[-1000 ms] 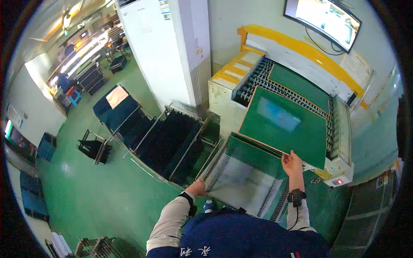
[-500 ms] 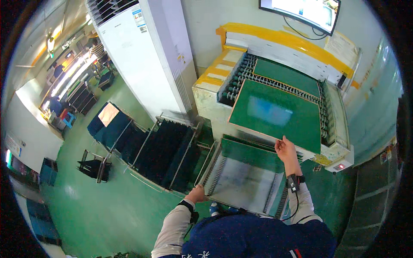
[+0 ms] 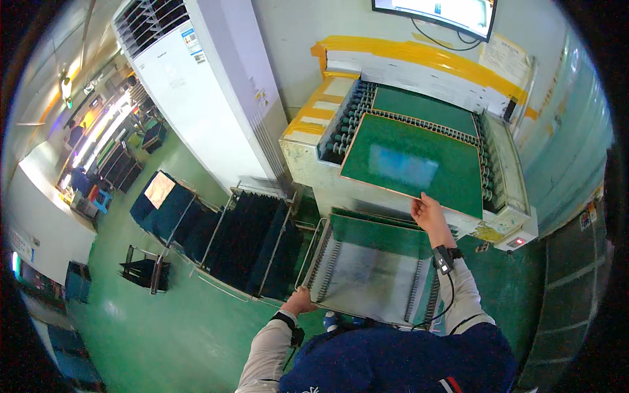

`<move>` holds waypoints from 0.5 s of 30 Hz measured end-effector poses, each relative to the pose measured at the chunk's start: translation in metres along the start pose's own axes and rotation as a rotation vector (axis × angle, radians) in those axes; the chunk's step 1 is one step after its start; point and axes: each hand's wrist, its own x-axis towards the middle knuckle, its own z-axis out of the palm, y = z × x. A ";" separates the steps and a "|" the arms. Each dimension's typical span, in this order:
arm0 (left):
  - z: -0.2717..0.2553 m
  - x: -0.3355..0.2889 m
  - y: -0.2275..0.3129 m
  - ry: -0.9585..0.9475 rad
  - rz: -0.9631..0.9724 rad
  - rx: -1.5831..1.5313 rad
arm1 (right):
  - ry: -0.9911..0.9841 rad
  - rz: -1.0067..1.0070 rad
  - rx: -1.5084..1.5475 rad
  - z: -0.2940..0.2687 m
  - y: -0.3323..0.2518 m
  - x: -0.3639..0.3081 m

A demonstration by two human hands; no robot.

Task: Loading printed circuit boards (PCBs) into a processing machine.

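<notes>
A green rectangular panel [image 3: 419, 164] with a thin copper-coloured edge lies on the roller conveyor [image 3: 341, 134] of a machine, its near side overhanging the front. My right hand [image 3: 430, 216] pinches the panel's near edge, right of its middle. A second green panel [image 3: 426, 108] rests on the rollers farther in, with a narrow strip of rollers between the two. Below, right in front of me, stands a slotted rack [image 3: 414, 295] with toothed sides and more green panels [image 3: 380, 229] in its far part. Around the rack's near left corner my left hand [image 3: 299, 301] is closed.
To the left, a wire rack of dark panels [image 3: 246, 242] stands beside a tall white air conditioner [image 3: 216, 98]. A small rack [image 3: 145, 268] sits on the floor farther left. A screen [image 3: 439, 16] hangs above the machine. Dark shelving [image 3: 570, 295] lines the right side.
The view has shifted slightly. My right hand stays at the panel's edge and my left hand at the rack; any slide of the panel is too small to tell.
</notes>
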 end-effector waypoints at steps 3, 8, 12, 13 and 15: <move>0.009 0.008 -0.007 -0.003 0.017 0.011 | 0.012 -0.007 -0.018 0.002 -0.002 0.002; 0.051 0.043 -0.035 0.027 0.071 0.074 | -0.001 0.004 -0.010 0.001 -0.002 0.007; 0.039 0.034 -0.023 0.027 0.030 0.059 | 0.032 -0.006 -0.017 0.001 -0.001 0.009; 0.024 0.022 -0.012 0.025 0.016 0.056 | 0.035 -0.006 -0.022 0.001 -0.002 0.007; 0.022 0.017 -0.011 0.058 0.029 0.051 | 0.027 -0.003 -0.039 0.002 -0.002 0.007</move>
